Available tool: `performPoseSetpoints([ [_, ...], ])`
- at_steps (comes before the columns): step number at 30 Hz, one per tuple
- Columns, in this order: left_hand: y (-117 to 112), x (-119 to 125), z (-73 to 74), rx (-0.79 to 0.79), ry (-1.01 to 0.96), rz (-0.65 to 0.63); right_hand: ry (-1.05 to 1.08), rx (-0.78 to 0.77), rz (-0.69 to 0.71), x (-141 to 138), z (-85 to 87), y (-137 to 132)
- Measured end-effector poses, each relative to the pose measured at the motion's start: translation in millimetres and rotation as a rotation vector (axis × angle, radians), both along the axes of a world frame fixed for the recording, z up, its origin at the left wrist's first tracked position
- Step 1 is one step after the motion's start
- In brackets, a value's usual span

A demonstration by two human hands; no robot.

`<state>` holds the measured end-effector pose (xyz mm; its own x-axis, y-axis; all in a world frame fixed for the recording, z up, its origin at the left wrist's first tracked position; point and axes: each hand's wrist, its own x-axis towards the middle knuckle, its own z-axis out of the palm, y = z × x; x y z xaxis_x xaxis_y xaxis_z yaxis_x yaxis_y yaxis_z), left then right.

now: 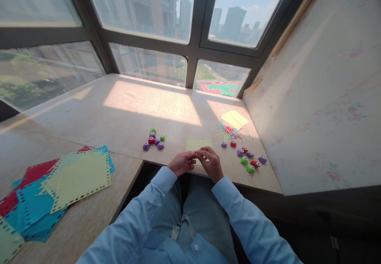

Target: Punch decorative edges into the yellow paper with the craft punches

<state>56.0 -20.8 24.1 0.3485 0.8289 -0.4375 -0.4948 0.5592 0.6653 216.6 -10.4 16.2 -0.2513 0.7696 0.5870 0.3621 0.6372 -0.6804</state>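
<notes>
"Sheet (199, 144) first: where does it lie?"

"Flat on the tabletop (125, 127), by the front edge, at 12 o'clock from the fingertips and partly hidden by the hands."

"And the grip?"

"The left hand (181, 163) and right hand (212, 163) meet at the fingertips, fingers drawn close. I can't tell whether anything small sits between them, or whether either hand touches the sheet."

"How would you do that well?"

"I'd keep both wrists low and steady, let the fingertips do the fine work, and press lightly, since thin paper would probably crease. I'd also keep the sleeves away from the little eyed figures: a left cluster (151, 140) at 10 o'clock, a right cluster (255, 164) at 3. The loose paper bits (229, 131) at 2 o'clock would likely scatter if brushed."

"How does the sheet look?"

"Pale yellow and straight-edged, with tiny marks along its far edge, likely holes, though too small to be sure. I see no crease in the part that shows. Its colour matches the upper sheets of the pile (83, 178) at 9 o'clock, where edge holes show plainly and blue and red sheets lie underneath."
</notes>
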Motion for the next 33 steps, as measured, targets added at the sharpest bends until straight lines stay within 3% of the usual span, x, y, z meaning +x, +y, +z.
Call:
performPoseSetpoints([
  [4,-1.6,-1.3,-0.4,-0.097,-0.054,0.029,-0.020,0.018,0.010,3.3,0.0,-0.8],
  [10,-3.5,-8.9,5.4,-0.090,0.045,0.039,-0.013,-0.018,-0.028,10.4,6.3,-3.3],
  [16,-1.4,-22.8,4.1,0.111,0.206,0.186,-0.050,-0.024,-0.117,32.7,15.7,14.5],
  [22,11.7,-39.5,-6.9,0.468,0.768,0.348,-0.254,-0.055,-0.374,86.6,20.9,76.7],
  [28,19.5,-39.5,-21.2,0.628,1.363,0.176,-0.616,-0.135,-0.492,128.4,31.2,120.5],
  [33,26.8,-34.7,-19.2,0.575,1.596,0.095,-0.677,-0.152,-0.527,141.3,36.3,124.8],
])
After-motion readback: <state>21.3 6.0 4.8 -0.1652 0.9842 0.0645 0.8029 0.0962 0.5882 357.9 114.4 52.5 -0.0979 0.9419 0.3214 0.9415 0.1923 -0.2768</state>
